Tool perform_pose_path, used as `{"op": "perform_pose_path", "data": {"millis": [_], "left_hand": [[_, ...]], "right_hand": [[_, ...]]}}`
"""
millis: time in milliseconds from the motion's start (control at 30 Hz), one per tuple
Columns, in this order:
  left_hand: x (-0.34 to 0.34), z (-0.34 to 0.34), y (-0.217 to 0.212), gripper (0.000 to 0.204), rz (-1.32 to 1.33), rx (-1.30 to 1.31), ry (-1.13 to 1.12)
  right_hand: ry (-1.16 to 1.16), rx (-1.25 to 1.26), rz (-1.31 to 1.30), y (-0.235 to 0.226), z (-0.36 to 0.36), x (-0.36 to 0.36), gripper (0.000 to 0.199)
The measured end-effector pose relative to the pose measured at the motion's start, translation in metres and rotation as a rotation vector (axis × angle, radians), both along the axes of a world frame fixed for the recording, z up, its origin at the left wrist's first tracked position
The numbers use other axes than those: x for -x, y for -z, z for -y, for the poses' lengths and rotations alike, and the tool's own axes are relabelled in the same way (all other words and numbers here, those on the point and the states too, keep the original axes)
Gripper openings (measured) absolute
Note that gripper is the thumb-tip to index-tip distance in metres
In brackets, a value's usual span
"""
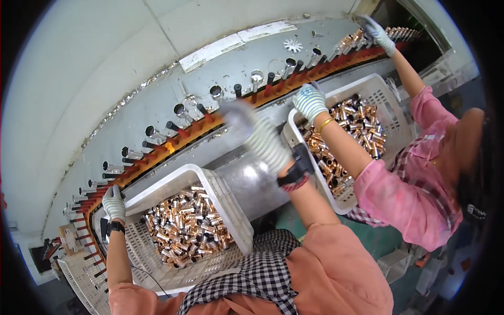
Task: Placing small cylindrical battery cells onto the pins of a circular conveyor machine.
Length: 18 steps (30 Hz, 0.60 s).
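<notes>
Left hand (114,203): gloved in grey knit, at the far-left rim of the near white crate (157,252), beside the orange conveyor rail (157,156). Fingers are curled at the rail's edge; whether they grip anything I cannot tell.

Right hand (252,131): gloved, blurred by motion, raised over the rail's middle stretch, near the row of black pegs (202,111). Open or closed, I cannot tell. A black band sits on its wrist.

Near white crate: perforated plastic, tilted, holding a heap of copper-coloured metal tubes (189,226), some with silver ends. It lies close in front of the person, left of centre.

Rail: curved, orange-red, running from near left to far right, carrying upright black pegs; several bear silver-capped tubes (256,77).

Second white crate (378,89): to the right, also filled with copper tubes.

Co-worker, pink sleeves, at right: one gloved hand (310,102) rests at the second crate's far-left rim; the other gloved hand (375,31) reaches to the rail's far right end.

Grey metal machine bed (157,100): behind the rail.
</notes>
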<state>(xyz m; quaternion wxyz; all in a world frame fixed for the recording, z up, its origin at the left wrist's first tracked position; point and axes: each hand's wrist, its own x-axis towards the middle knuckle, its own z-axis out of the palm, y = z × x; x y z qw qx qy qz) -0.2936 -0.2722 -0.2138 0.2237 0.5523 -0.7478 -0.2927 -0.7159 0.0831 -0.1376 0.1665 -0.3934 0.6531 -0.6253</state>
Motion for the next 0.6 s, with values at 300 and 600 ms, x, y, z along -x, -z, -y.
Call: {"op": "perform_pose_path", "data": {"millis": [300, 600], "left_hand": [[-0.001, -0.024, -0.022, 0.042, 0.214, 0.235, 0.058], [0.003, 0.001, -0.014, 0.050, 0.461, 0.240, 0.040]], "right_hand": [[0.989, 0.017, -0.396, 0.012, -0.060, 0.153, 0.034], [0.537, -0.152, 0.241, -0.016, -0.025, 0.305, 0.039]]}}
